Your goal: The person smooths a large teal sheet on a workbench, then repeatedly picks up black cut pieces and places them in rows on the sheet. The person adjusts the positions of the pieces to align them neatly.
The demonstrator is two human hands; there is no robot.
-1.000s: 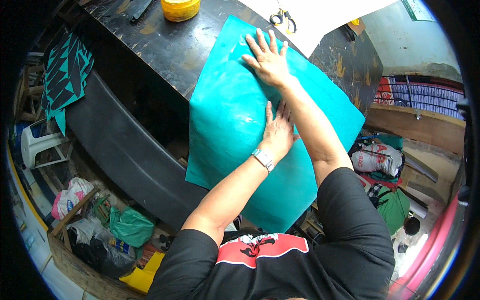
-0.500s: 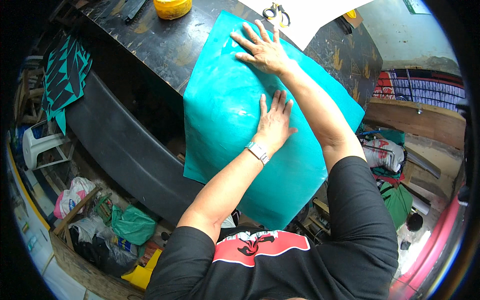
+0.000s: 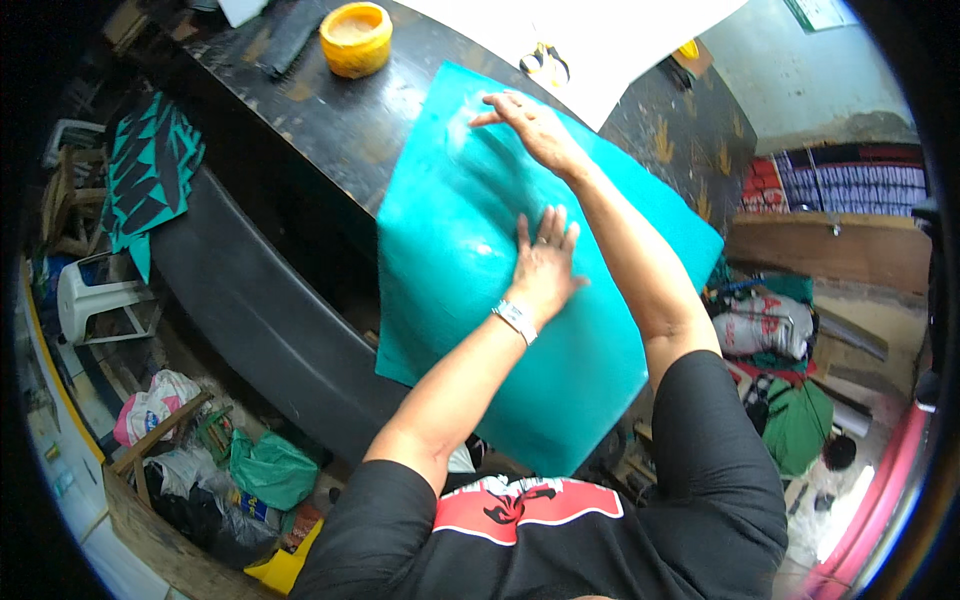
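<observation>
Head view: a large teal sheet [image 3: 440, 310] fills the middle of the frame, draped over the edge of a dark table [image 3: 330, 125], its far corner resting on the tabletop toward 12 o'clock and its near corner reaching past the edge toward the worker's shirt [image 3: 700, 450], between 5 and 6 o'clock. The sheet appears spread but not smooth, by the look of it: soft swells and shiny patches cross its surface, no cut shows in it, and its near part has no tabletop under it. The left hand [image 3: 545, 268], just off centre toward 2 o'clock and slightly blurred, lies palm down on the sheet, fingers moderately spread, thumb out to the side, gripping nothing. The right hand [image 3: 532, 130], at half past 12, is turned partly edge-on above a shadow, fingers close together and lightly bent, thumb apart, with nothing visible in its grasp; whether its fingertips touch the sheet cannot be told. Scissors [image 3: 543, 62] lie out of hand beyond it on white paper [image 3: 620, 40], and a yellow tub [image 3: 355, 58] stands at 11 o'clock
</observation>
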